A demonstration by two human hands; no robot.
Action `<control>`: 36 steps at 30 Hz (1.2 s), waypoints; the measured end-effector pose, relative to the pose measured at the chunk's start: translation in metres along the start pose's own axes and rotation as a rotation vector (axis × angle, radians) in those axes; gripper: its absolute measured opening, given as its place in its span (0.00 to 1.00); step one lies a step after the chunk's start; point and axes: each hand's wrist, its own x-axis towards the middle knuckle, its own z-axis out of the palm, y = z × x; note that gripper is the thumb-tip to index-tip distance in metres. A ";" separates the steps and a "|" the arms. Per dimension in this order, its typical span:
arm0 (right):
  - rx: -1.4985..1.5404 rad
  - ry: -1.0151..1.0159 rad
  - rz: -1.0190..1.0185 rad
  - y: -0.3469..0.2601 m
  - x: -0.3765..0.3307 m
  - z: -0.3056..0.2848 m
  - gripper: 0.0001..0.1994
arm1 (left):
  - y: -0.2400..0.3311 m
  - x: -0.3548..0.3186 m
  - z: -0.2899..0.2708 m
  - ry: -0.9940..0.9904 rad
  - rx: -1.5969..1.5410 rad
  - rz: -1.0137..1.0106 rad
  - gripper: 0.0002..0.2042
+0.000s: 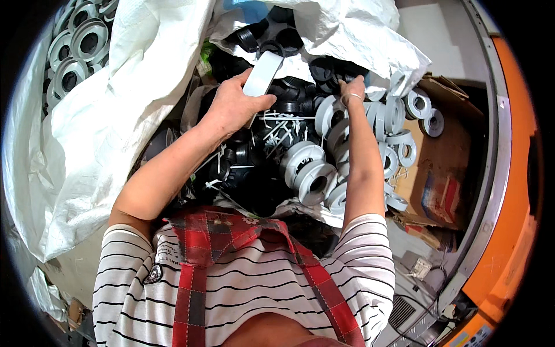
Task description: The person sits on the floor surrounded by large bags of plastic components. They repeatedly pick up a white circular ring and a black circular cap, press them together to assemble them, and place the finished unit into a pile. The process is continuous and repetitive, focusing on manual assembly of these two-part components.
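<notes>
My left hand [237,104] is closed round a light grey plastic ring [264,74], seen edge-on with its smooth outer band upward. Further right, my right hand [353,88] reaches into the far part of the heap. Its fingertips close on a black plastic ring [349,76], mostly hidden by the hand and its neighbours. Between my hands lie more black plastic rings [291,92] and a tangle of thin white plastic sprues [283,128]. Grey flanged rings [317,180] are piled below and beside my right forearm.
White woven sacks [115,115] spread over the left and far side [347,29]. Several grey rings [89,39] fill a sack at far left. An open cardboard box [436,168] stands at right, by a metal edge and orange machine panel [517,144]. Cables [428,306] hang at lower right.
</notes>
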 end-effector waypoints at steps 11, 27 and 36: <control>0.600 -0.112 -0.641 -0.026 -0.136 -0.080 0.12 | -0.005 -0.010 0.024 -0.206 -0.530 -0.213 0.15; 0.196 -0.181 -1.213 -0.026 -0.295 -0.163 0.38 | 0.006 -0.105 0.011 -0.582 -0.532 -0.234 0.19; 0.083 -0.005 -1.430 -0.015 -0.320 -0.169 0.39 | -0.007 -0.119 0.017 -0.651 -0.554 -0.215 0.21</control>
